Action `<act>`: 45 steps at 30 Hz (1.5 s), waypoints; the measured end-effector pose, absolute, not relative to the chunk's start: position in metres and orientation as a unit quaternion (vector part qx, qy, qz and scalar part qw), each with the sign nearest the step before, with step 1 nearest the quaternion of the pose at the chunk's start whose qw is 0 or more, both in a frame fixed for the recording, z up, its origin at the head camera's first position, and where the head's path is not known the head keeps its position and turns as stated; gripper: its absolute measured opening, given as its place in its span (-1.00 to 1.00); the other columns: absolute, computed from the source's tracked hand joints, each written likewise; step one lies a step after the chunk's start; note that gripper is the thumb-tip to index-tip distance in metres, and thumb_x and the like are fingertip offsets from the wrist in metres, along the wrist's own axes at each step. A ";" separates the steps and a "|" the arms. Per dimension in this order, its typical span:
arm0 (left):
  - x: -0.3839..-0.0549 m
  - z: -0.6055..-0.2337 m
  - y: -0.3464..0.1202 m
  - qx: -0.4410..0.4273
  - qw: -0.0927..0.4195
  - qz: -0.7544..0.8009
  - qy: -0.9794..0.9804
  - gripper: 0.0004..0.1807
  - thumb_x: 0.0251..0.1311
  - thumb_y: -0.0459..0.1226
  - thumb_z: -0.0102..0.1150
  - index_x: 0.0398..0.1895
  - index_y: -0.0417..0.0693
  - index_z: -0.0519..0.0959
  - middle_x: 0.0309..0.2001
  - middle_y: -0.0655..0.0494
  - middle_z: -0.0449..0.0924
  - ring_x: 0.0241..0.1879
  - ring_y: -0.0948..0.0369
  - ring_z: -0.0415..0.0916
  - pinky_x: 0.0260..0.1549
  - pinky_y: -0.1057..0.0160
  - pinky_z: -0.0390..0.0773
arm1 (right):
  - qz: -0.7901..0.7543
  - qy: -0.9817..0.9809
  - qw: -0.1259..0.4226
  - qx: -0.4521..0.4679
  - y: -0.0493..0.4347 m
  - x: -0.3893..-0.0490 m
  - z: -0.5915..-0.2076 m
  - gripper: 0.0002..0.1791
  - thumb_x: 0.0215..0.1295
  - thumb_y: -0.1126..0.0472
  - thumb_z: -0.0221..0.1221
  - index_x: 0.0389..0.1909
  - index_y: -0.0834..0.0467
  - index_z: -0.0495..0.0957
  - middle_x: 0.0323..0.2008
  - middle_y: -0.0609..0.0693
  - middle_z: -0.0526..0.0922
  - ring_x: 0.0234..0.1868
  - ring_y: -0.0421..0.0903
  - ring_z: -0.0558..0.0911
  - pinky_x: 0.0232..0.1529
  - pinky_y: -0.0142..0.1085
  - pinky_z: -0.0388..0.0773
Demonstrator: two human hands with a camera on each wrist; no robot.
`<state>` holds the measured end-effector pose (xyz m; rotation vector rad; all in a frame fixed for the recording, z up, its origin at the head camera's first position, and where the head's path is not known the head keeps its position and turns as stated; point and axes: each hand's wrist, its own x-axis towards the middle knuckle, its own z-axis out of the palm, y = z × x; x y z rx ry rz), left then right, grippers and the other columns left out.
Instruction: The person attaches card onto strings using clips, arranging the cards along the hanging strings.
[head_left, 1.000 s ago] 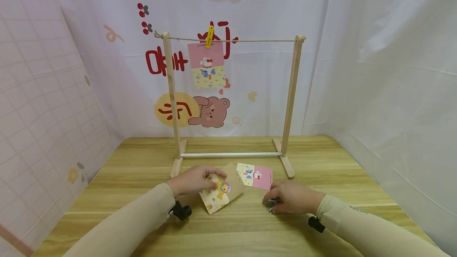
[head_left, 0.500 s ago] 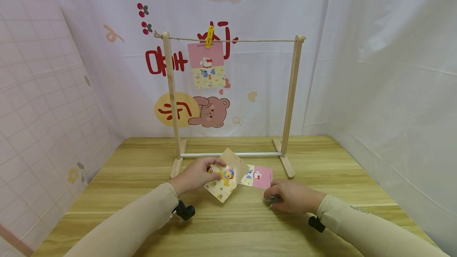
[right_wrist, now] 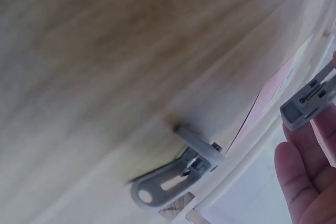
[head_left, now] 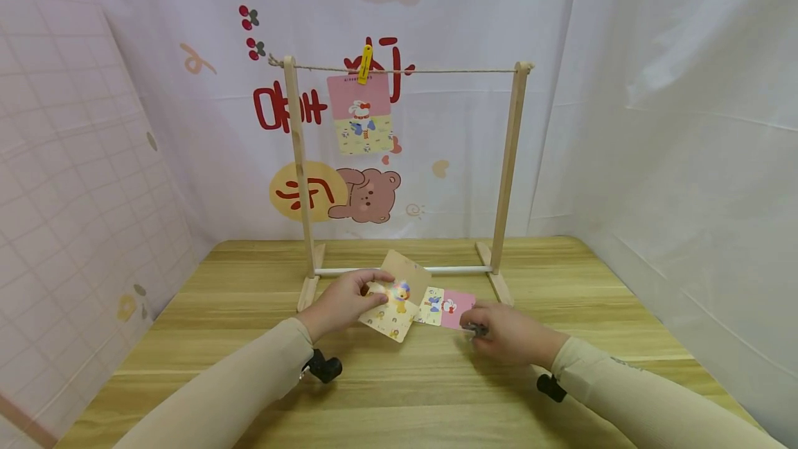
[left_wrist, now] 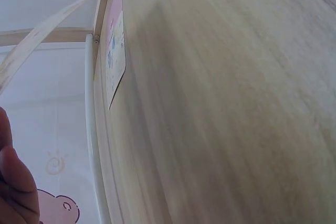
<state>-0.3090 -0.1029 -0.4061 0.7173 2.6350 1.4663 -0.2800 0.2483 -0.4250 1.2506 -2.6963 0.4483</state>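
Observation:
My left hand (head_left: 343, 305) pinches a cream-and-tan card (head_left: 399, 314) with a lion drawing, tilted above the table; the card shows edge-on in the left wrist view. In my right hand (head_left: 511, 332) I pinch a grey clothespin (right_wrist: 302, 109) between thumb and fingers. A second grey clothespin (right_wrist: 197, 142) lies on the table below that hand, hidden by it in the head view. Between my hands a pink-and-yellow rabbit card (head_left: 458, 307) lies flat, its right end next to my right fingers.
A wooden frame (head_left: 508, 179) with a rope (head_left: 461, 71) across its top stands behind the hands. From the rope hangs another rabbit card (head_left: 358, 99), held by a yellow clothespin (head_left: 365, 64). A white crossbar (head_left: 455, 270) joins the frame's feet. Printed cloth (head_left: 461, 206) hangs behind.
My left hand has raised the lion card, moving it away from me and turning it. My right hand, with the grey clothespin, has moved slightly up and forward from the table.

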 end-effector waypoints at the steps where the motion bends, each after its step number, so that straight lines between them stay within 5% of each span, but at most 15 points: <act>1: -0.309 -0.406 -0.103 0.232 0.020 0.474 0.849 -0.66 0.41 -0.24 0.34 0.21 0.18 0.69 -0.27 0.15 0.58 -0.40 0.23 0.36 -0.48 0.37 0.37 | 0.149 -0.898 0.071 0.409 0.248 -0.280 -0.424 -0.73 0.15 0.41 0.36 -0.16 0.08 0.66 -0.28 -0.09 0.65 -0.28 -0.29 0.54 -0.26 -0.39 0.56; 11: -0.310 -0.398 -0.098 0.228 0.027 0.482 0.846 -0.60 0.48 -0.22 0.27 0.31 0.29 0.62 -0.51 0.16 0.40 -0.54 0.24 0.28 -0.60 0.35 0.32 | 0.147 -0.908 0.119 0.375 0.246 -0.286 -0.412 -0.76 0.22 0.36 0.41 -0.13 0.09 0.63 -0.20 -0.07 0.69 -0.17 -0.18 0.62 -0.12 -0.26 0.66; 25: -0.317 -0.383 -0.092 0.214 0.011 0.507 0.835 -0.60 0.45 -0.26 0.30 0.28 0.27 0.63 -0.53 0.10 0.42 -0.63 0.24 0.19 -0.66 0.33 0.26 | 0.180 -0.913 0.155 0.331 0.238 -0.293 -0.401 -0.77 0.28 0.34 0.38 -0.13 0.11 0.57 -0.19 -0.10 0.65 -0.15 -0.16 0.69 -0.08 -0.18 0.70; 38: -0.321 -0.377 -0.086 0.214 -0.007 0.505 0.837 -0.60 0.45 -0.25 0.30 0.28 0.30 0.62 -0.47 0.10 0.49 -0.60 0.25 0.21 -0.64 0.33 0.26 | 0.272 -0.908 0.133 0.288 0.229 -0.301 -0.386 -0.77 0.30 0.35 0.35 -0.07 0.22 0.57 -0.21 -0.03 0.65 -0.14 0.02 0.69 -0.03 -0.01 0.71; 45: -0.326 -0.375 -0.084 0.216 -0.008 0.507 0.834 -0.61 0.46 -0.22 0.30 0.28 0.31 0.61 -0.44 0.09 0.51 -0.59 0.22 0.24 -0.62 0.32 0.28 | 0.286 -0.899 0.149 0.296 0.228 -0.306 -0.381 -0.78 0.33 0.37 0.33 -0.06 0.19 0.56 -0.19 -0.05 0.65 -0.12 -0.07 0.70 -0.02 -0.05 0.73</act>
